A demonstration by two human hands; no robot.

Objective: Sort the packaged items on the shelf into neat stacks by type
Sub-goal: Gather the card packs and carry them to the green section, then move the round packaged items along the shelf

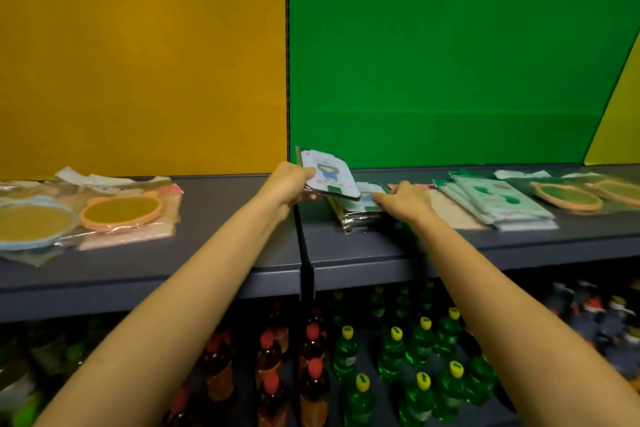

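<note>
My left hand grips a flat white packet with a cartoon figure by its near left edge, fingers curled and pinched on it, thumb on top. The packet is lifted and tilted, its far end raised against the green back panel, just above the stack of like packets on the grey shelf.

My right hand lies palm down on that stack, fingers stretched out and close together, pressing the top packet; the tips reach toward the lifted packet's lower edge, and I cannot tell whether they touch it.

To the right of the stack, just beside my right hand, lies a pile of pale green packets, fanned a little. Further right are wrapped round orange-rimmed items. On the left part of the shelf, well apart from my hands, lie an orange-rimmed wrapped round item and a blue-rimmed one, before the yellow panel. Below the shelf stand bottles with red caps and green bottles with yellow caps.
</note>
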